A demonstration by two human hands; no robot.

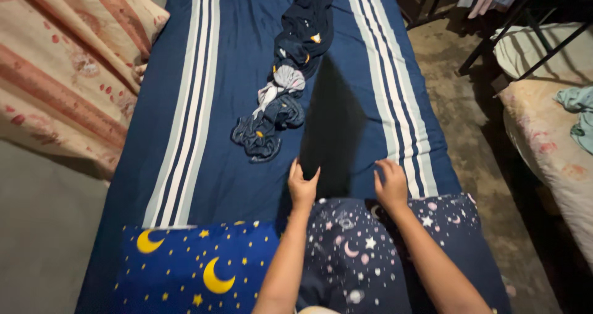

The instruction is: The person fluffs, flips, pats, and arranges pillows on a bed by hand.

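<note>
Head view looks down a bed (pixel 247 184) covered with a dark blue sheet that has white stripes running lengthwise near both sides. The left hand (pixel 302 187) and the right hand (pixel 391 185) rest side by side on the far edge of a dark pillow (pixel 358 252) printed with pale stars, planets and moons. The left hand lies with fingers up and thumb spread, pressing the pillow's edge rather than closing on it; the right hand is curled lightly over the edge, and whether it pinches the cloth cannot be told. Just beside that pillow, on the person's left, lies a brighter blue pillow (pixel 197 267) with yellow moons and stars. Straight ahead of the left hand, near but apart from it, a crumpled dark garment (pixel 287 85) stretches away up the middle of the bed, its long axis along the bed's length, its bunched near end closer to the left hand than the right. A pink patterned blanket (pixel 68 67) is heaped off the bed's left side; another bed (pixel 543 122) stands across the floor on the right
</note>
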